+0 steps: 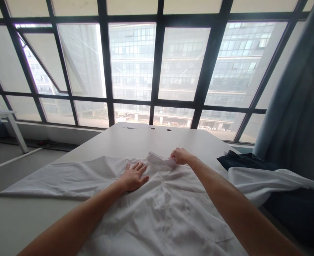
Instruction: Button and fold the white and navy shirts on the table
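A white shirt lies spread on the white table, its collar toward the far side. One sleeve reaches out to the left, flat on the tabletop; the other runs right, over dark cloth. My left hand rests flat on the chest of the shirt, left of the collar, fingers spread. At the collar's right end, my right hand has its fingers closed in a pinch on the fabric. Wrinkles run down the front of the shirt.
Dark clothing is heaped at the table's right edge, beside a blue-grey curtain. Two dark round holes and a flat white piece show at the table's far end. Another white table stands left. Large windows fill the background.
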### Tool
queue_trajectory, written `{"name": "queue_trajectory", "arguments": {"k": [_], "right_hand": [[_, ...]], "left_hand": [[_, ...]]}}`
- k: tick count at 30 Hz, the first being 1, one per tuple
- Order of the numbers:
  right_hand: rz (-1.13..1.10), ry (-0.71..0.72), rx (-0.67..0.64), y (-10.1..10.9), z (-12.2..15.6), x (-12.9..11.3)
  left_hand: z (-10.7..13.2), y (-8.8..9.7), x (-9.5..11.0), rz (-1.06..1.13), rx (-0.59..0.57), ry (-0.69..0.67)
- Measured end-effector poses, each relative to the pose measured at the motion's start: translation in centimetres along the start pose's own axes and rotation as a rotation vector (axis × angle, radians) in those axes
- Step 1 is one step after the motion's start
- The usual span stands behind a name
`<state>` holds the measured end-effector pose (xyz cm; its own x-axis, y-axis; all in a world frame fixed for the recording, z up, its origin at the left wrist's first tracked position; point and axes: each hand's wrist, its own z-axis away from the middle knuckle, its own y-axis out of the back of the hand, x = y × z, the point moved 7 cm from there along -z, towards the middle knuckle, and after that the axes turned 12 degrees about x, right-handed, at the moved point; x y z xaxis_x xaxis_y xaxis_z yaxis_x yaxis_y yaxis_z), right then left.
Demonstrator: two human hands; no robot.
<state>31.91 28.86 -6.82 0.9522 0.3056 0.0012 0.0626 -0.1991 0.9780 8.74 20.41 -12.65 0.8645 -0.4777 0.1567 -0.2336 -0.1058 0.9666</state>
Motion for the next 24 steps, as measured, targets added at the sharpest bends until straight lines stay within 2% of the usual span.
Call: {"name": "queue_trajectory", "arguments": {"k": [5, 10, 15, 19, 22, 24], "right_hand": [[0.188, 0.078, -0.024, 1.4, -0.7, 0.3], [0.406, 0.171, 0.037, 1.7, -0.7, -0.7], [0.378, -0.008, 0.108, 0.4, 1.0, -0.1], [0.277, -0.148, 0.127, -0.8, 4.4, -0.7], [0.112, -0.241, 0.079, -1.8, 7.6, -2.4], [0.005, -0.281, -0.016, -2.8, 9.6, -3.7]], "left_hand": [[-0.1, -0.1, -0.1, 0.031, 0.015, -0.01], [-0.1, -0.3, -0.2, 0.045, 0.034, -0.01], [-0.6, -0.3, -1.0, 0.017, 0.053, 0.042], [-1.7, -0.4, -2.2, -0.004, 0.022, 0.086], [-2.9, -0.5, -3.1, -0.017, 0.007, 0.1], [-3.7, -0.6, -3.7, -0.024, 0.008, 0.097]]}}
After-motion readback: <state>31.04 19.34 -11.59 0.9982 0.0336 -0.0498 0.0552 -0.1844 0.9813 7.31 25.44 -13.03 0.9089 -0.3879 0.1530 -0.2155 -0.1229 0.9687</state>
